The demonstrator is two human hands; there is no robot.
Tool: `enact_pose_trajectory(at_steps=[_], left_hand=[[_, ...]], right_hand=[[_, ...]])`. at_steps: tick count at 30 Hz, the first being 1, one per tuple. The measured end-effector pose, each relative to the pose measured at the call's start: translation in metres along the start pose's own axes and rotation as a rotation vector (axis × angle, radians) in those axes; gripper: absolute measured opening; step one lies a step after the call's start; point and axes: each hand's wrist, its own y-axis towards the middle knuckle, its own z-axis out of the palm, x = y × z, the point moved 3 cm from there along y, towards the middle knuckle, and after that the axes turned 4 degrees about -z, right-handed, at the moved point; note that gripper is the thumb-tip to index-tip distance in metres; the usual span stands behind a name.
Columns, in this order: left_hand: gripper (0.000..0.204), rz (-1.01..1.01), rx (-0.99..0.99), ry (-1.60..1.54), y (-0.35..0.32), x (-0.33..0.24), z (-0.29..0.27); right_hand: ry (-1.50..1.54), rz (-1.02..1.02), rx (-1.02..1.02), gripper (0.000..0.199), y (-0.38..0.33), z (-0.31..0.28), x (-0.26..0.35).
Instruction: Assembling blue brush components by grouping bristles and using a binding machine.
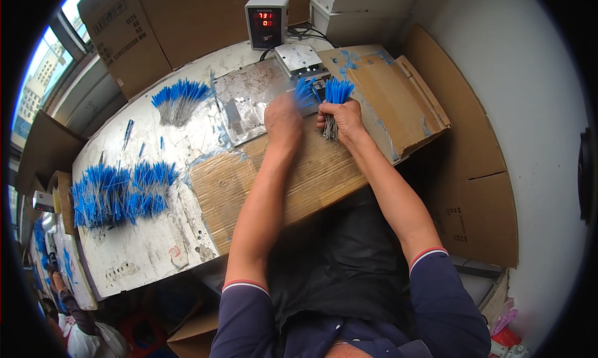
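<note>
Item: bundle of blue-tipped sticks (334,102), gripped upright in our right hand (341,121), tips above the fist. Our left hand (283,122), just beside, pinches a blurred smaller tuft (304,93) over the cardboard sheet (311,177).

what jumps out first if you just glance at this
The bright blue tips catch the eye first: the right hand grips a bundle of blue-tipped sticks upright at the far edge of the cardboard sheet, with the left hand blurred beside it. More of the same lie in big heaps on the scuffed white table at the left. At the back, a small grey box with red lit digits stands out.
</note>
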Motion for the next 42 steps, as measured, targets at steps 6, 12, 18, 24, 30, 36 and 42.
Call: enact_pose_trajectory(at_steps=[6,12,18,24,30,36,42], left_hand=[[0.016,-0.258,-0.096,-0.065,0.002,0.006,-0.006],[0.016,-0.363,-0.166,-0.141,0.002,0.011,-0.008],[0.015,-0.274,-0.216,-0.149,0.004,0.015,-0.004],[0.014,-0.038,-0.323,-0.038,0.005,0.001,-0.009],[0.019,-0.161,0.003,0.027,0.000,0.002,0.000],[0.018,-0.170,0.027,0.030,0.002,0.006,0.001],[0.016,-0.164,0.062,0.056,0.002,0.002,0.000]], right_hand=[[-0.074,-0.016,-0.033,0.005,0.007,0.005,-0.004],[-0.180,-0.025,-0.140,0.005,0.026,0.014,-0.003],[-0.237,0.018,-0.214,0.005,0.030,0.020,-0.001],[-0.081,0.011,-0.185,0.011,0.020,0.016,-0.001],[0.129,0.019,-0.074,0.012,0.013,0.005,-0.004],[0.074,0.001,-0.085,0.011,0.007,0.007,-0.002],[-0.033,0.020,-0.106,0.008,0.004,0.002,-0.001]])
